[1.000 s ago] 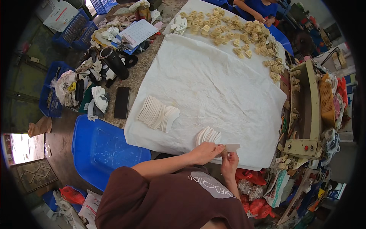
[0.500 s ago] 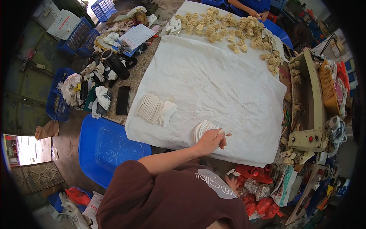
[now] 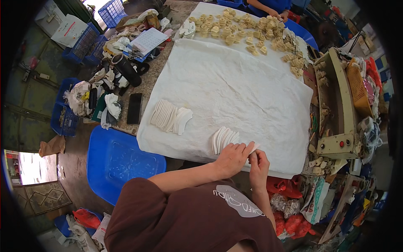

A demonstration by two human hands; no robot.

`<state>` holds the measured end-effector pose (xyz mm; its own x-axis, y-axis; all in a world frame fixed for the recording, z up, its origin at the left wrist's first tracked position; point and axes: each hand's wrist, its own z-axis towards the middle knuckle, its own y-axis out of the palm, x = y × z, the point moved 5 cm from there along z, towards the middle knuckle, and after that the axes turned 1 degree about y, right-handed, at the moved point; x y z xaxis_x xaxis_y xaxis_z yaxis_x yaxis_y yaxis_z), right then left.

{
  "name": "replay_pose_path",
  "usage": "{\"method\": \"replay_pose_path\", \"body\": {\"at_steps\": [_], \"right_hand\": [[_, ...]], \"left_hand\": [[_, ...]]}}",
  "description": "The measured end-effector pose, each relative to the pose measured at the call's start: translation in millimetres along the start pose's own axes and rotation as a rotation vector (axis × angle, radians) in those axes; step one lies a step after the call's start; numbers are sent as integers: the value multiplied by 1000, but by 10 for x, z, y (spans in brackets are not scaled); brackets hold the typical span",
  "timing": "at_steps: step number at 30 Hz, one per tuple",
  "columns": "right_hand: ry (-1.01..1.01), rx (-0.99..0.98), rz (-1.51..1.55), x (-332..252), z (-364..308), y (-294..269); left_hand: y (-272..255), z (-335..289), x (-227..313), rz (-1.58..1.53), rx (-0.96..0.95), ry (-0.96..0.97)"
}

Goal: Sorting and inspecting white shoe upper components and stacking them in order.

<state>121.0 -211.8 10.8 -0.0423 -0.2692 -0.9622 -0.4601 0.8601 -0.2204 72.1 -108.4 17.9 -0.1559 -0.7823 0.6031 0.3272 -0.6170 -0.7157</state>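
At the near edge of the white cloth, my left hand (image 3: 232,160) and my right hand (image 3: 259,163) meet. A small white flat piece (image 3: 255,147) shows between their fingertips, and both hands are closed on it. Its material is too small to make out. Just beyond my left hand stands a fanned row of thin, curved white pieces (image 3: 222,138). Farther left lies a larger row of similar white pieces (image 3: 168,117), leaning against one another. The fingers of my left hand partly cover the near end of the closer row.
The white cloth (image 3: 235,88) covers the table, with many cream-coloured parts (image 3: 231,29) at its far end. Another person's hands (image 3: 280,16) are there. A phone (image 3: 134,108) and black cup (image 3: 126,70) lie left, above a blue tub (image 3: 121,157). A metal machine (image 3: 336,145) stands right.
My right hand has come up from below the table edge to meet my left. The white piece now shows between them. My left hand has shifted slightly.
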Motion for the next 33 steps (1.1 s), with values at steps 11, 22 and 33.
{"method": "replay_pose_path", "body": {"at_steps": [11, 22, 33], "right_hand": [[113, -237, 202, 111, -2, 147], [256, -320, 437, 242, -53, 118], [76, -236, 238, 182, -140, 139]], "left_hand": [[-120, -191, -48, 278, -84, -4], [-118, -261, -39, -24, -209, -120], [-25, -254, -172, -610, -309, -421]]}}
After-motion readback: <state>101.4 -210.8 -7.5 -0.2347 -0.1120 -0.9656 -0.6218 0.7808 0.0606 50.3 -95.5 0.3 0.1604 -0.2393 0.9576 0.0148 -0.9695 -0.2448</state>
